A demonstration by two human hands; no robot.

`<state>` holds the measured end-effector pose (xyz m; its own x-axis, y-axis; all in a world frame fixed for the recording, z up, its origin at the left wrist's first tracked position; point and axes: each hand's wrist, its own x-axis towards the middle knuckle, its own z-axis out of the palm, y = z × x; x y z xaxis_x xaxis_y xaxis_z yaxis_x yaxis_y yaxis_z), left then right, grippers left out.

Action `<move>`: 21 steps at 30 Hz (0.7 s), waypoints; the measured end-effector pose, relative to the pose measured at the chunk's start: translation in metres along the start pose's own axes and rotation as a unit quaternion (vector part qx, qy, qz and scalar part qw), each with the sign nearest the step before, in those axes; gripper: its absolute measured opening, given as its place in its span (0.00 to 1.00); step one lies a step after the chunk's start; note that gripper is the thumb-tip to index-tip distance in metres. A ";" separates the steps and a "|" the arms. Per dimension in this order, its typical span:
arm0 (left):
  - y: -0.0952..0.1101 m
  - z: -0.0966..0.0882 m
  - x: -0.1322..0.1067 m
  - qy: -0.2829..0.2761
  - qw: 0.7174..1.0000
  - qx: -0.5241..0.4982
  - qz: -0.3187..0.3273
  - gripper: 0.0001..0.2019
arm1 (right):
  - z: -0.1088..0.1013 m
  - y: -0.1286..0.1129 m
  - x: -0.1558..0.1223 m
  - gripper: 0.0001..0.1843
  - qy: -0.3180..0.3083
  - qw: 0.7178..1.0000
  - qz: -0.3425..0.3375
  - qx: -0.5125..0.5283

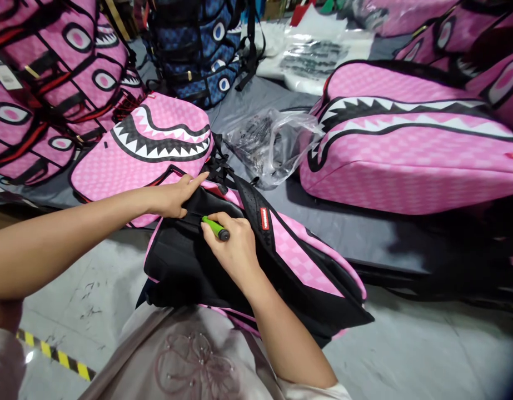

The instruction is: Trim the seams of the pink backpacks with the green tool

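A pink-and-black backpack (314, 266) lies across my lap and against the table edge, its black side facing up. My left hand (173, 197) rests on the upper edge of that black fabric, index finger and thumb spread apart. Close beside it, my right hand (235, 244) grips a short green pen-like tool (215, 228) with a black end. The tool's tip points toward the black fabric near my left thumb and is hidden by my fingers. A black strap with a red label (265, 218) lies to the right of my right hand.
A pink shark-mouth bag (126, 172) lies just beyond my left hand; a larger one (406, 161) sits at right. Clear plastic wrap (277, 144) lies between them on the grey table cover (323, 228). Stacked pink bags (68, 72) and blue bags (193, 50) stand behind.
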<state>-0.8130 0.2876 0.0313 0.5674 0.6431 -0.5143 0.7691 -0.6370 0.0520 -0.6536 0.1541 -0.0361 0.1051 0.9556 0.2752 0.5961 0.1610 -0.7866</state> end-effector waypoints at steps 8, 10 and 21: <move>-0.021 0.003 0.002 0.031 0.995 -0.059 0.077 0.53 | -0.004 -0.005 -0.005 0.06 -0.072 0.996 -0.044 0.011; -0.024 0.005 0.001 0.043 0.993 -0.074 0.087 0.52 | -0.006 -0.006 -0.005 0.07 -0.089 0.995 -0.049 0.008; -0.041 0.023 0.013 0.107 0.973 -0.145 0.143 0.52 | -0.005 0.006 0.040 0.27 -0.032 0.973 -0.157 -0.167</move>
<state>-0.8440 0.3124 0.0021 0.7951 0.5501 -0.2555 0.6035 -0.6762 0.4224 -0.6414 0.1917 -0.0273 -0.1674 0.8873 0.4297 0.8179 0.3684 -0.4420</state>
